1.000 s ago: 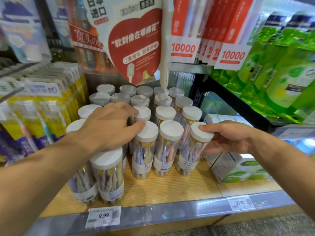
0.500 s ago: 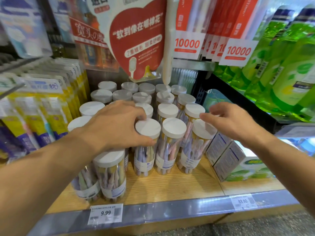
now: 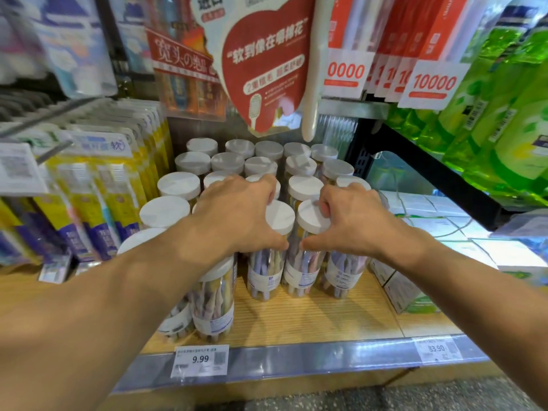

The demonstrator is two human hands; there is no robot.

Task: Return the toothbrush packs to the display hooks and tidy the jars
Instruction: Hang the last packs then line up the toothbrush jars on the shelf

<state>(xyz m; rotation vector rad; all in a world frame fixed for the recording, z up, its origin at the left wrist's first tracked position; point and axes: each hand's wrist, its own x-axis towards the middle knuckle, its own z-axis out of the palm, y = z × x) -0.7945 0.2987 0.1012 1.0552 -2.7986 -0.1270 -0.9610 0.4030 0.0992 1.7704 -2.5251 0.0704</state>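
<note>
Several clear jars with white lids, filled with pastel toothbrushes, stand in rows on the wooden shelf [image 3: 311, 318]. My left hand [image 3: 240, 215] grips a front-row jar [image 3: 265, 271], fingers over its lid and thumb against its side. My right hand [image 3: 355, 223] grips the jar next to it [image 3: 301, 274] the same way, so the two thumbs nearly meet. Another front jar [image 3: 344, 274] stands under my right wrist. Yellow and purple toothbrush packs [image 3: 89, 191] hang on hooks at the left. Red packs [image 3: 421, 40] hang at the upper right.
A red heart-shaped sign [image 3: 264, 69] hangs above the jars. Green bottles [image 3: 504, 114] fill the right-hand shelf, with white boxes [image 3: 412, 295] below them beside the jars. Price tags [image 3: 200, 359] sit on the shelf's front rail. Two jars [image 3: 212, 310] stand nearer the edge under my left forearm.
My right hand left the rightmost front jar and moved left onto the middle one. My left hand closed round the jar beside it. The view shifted closer.
</note>
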